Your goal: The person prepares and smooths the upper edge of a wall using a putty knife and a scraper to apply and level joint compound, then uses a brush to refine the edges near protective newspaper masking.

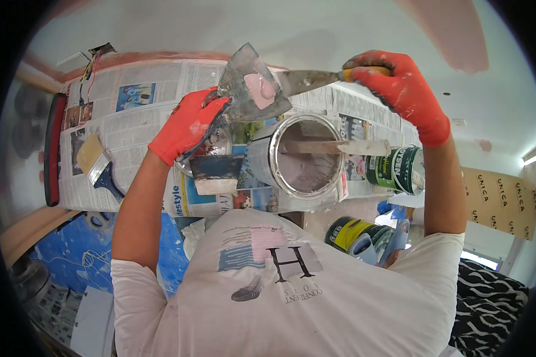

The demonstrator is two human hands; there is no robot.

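Observation:
My right hand (pixel 408 98), in a red and black glove, grips the yellow handle of a putty knife (pixel 312 80), whose metal blade reaches left to a wide grey scraper (pixel 235 86). A blob of pink paste (pixel 258 89) lies on the scraper. My left hand (pixel 187 125), gloved alike, is closed on the scraper's left side. Below them an open metal can (pixel 308 169) holds greyish-pink material, with a flat stick (pixel 357 147) across it. A dark blade with pale edge (pixel 217 181) lies beside the can, near a partly hidden lidded container (pixel 217 143).
Newspaper (pixel 119 77) covers the work surface, holding a brush (pixel 98 169) at left and a green tub (pixel 393 169) at right. Scissors (pixel 98 219) show at the near edge. Below are blue sheeting (pixel 65 250) and another tub (pixel 351 238). A pink-patched pale surface (pixel 399 30) rises behind.

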